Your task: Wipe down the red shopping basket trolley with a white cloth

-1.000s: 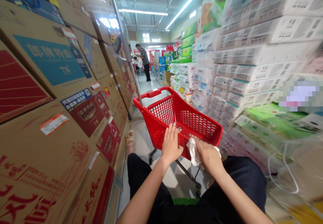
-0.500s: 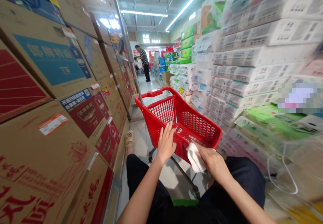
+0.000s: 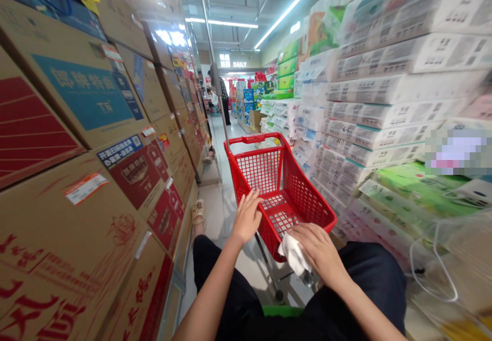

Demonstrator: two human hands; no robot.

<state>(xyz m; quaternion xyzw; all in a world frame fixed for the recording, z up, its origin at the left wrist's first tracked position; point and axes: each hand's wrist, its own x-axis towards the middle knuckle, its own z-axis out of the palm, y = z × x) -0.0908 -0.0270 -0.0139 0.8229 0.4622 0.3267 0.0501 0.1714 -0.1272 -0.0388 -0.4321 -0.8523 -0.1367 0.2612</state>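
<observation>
A red plastic shopping cart [image 3: 311,196] with latticed walls stands at an angle just beyond my knees. My left hand [image 3: 246,219] rests at its left rim, fingers stretched out and holding nothing. In my right hand [image 3: 322,253] is a crumpled white cloth [image 3: 295,255], pressed against the near rim of the basket. The fingers lie over the cloth and rim, covering part of both. No goods show inside the basket; its grid floor is visible. A metal pole [image 3: 222,102] rises from the cart's far left corner.
Stacked cardboard cartons [image 3: 88,100] line the left side. Wrapped tissue packs [image 3: 369,110] are piled high on the right, with green packs [image 3: 415,187] lower down. A person [image 3: 225,102] stands farther along the aisle, partly behind the pole. Something green lies beneath me.
The cart has turned, its far end and pole swinging right. My left hand has shifted slightly left along with the rim. My right hand still holds the cloth at the near edge.
</observation>
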